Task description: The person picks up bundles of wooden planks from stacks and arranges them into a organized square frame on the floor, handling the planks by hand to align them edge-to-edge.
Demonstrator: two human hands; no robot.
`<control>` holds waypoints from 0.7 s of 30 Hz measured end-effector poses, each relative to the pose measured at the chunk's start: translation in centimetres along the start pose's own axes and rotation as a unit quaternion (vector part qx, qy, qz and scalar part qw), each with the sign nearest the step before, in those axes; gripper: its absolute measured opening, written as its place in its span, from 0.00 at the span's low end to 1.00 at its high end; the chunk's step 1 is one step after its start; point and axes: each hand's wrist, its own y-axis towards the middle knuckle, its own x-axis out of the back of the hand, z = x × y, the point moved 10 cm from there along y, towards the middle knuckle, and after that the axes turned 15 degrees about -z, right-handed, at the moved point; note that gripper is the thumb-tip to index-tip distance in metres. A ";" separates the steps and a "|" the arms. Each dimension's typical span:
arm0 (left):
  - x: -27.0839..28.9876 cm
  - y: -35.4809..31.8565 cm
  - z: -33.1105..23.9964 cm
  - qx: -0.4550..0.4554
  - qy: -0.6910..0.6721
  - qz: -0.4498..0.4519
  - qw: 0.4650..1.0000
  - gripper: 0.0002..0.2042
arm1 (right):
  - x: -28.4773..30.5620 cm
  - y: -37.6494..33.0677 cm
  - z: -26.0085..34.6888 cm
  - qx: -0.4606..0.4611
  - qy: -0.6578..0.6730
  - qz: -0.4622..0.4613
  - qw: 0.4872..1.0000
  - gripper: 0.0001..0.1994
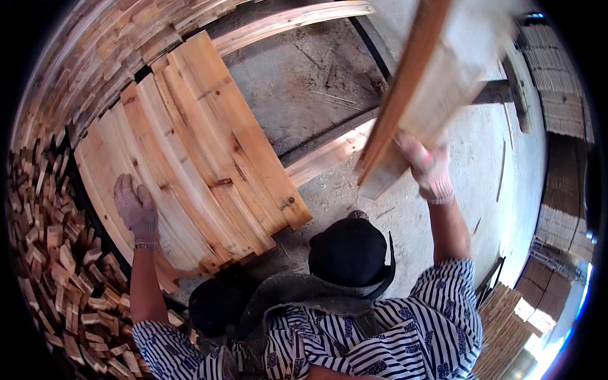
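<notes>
Several knotty wooden boards point(183, 139) lie side by side in a row at the left, their ends uneven. My left hand point(136, 209), in a pale knit glove, rests flat over the boards near their left side, fingers stretched out and holding nothing. Raised at the right is a wooden plank point(437, 82), tilted on edge and blurred toward its far end. My right hand point(429, 168), also gloved, grips it close to its near end. Whether this is one plank or two pressed together, I cannot tell.
A wooden beam point(291, 22) crosses at the back, and another beam point(329, 152) runs right of the boards. Short wood offcuts point(63, 266) are heaped at the left. Stacked timber point(95, 57) rises behind; more stacks point(557, 107) line the right. The concrete floor point(519, 171) shows scattered splinters.
</notes>
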 end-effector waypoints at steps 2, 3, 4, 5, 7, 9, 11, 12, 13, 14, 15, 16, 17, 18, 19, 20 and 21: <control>0.1 0.0 0.1 0.010 -0.004 -0.007 1.000 0.19 | 1.7 -2.7 -3.9 -0.001 -0.008 0.007 1.000 0.32; 0.2 0.0 -0.2 -0.005 0.005 -0.013 1.000 0.19 | 1.8 -4.0 -5.6 -0.008 -0.002 0.005 1.000 0.30; 0.2 -0.1 -0.2 -0.020 0.014 -0.022 0.999 0.19 | 1.0 -5.2 -6.3 -0.056 0.044 -0.019 0.997 0.29; 0.3 0.0 -0.4 -0.034 0.020 -0.035 0.999 0.19 | 1.2 -5.8 -7.9 -0.032 0.025 -0.053 0.998 0.29; -0.1 0.1 -0.6 -0.040 0.011 -0.033 0.999 0.20 | 1.6 -6.5 -13.4 0.021 -0.009 -0.124 0.992 0.30; -0.1 0.3 0.0 -0.040 0.006 -0.032 0.999 0.20 | -0.9 -6.1 -12.8 -0.023 0.058 -0.066 0.996 0.37; 0.1 0.6 0.4 -0.048 0.011 -0.041 0.998 0.20 | -1.5 -5.2 -9.3 -0.018 0.146 -0.053 0.988 0.40; -0.1 0.0 0.5 -0.037 0.013 -0.035 0.999 0.20 | -2.5 -4.6 -7.9 -0.016 0.140 0.012 0.990 0.42; 0.0 -0.4 0.8 -0.027 0.015 -0.029 0.999 0.20 | -4.1 -3.4 -7.5 -0.038 0.099 0.088 0.990 0.42; 0.0 -0.7 0.8 -0.019 0.017 -0.021 0.999 0.20 | -4.7 -2.5 -6.9 -0.064 0.048 0.150 0.985 0.42; 0.0 -0.7 0.7 -0.015 0.021 -0.017 1.000 0.20 | -5.7 -1.2 -7.3 -0.071 0.061 0.157 0.983 0.38; 0.1 -0.4 1.0 -0.009 0.031 -0.018 0.999 0.20 | -7.1 0.1 -7.7 -0.078 0.075 0.168 0.980 0.35; -0.1 0.0 0.8 -0.011 0.017 -0.026 0.999 0.20 | -8.6 1.7 -6.6 -0.080 0.118 0.140 0.980 0.35; 0.0 -0.1 0.7 -0.013 0.010 -0.032 0.999 0.20 | -10.9 2.6 -6.5 -0.133 0.107 0.172 0.970 0.34; -0.1 -0.2 0.7 -0.015 0.005 -0.035 0.999 0.20 | -13.2 3.3 -6.6 -0.188 0.096 0.206 0.956 0.34; 0.0 -0.3 0.8 -0.018 0.011 -0.035 0.999 0.20 | -15.8 3.8 -7.2 -0.212 0.085 0.241 0.943 0.35; 0.0 -0.2 0.5 -0.022 0.015 -0.038 0.999 0.20 | -18.1 4.1 -7.7 -0.233 0.073 0.273 0.931 0.36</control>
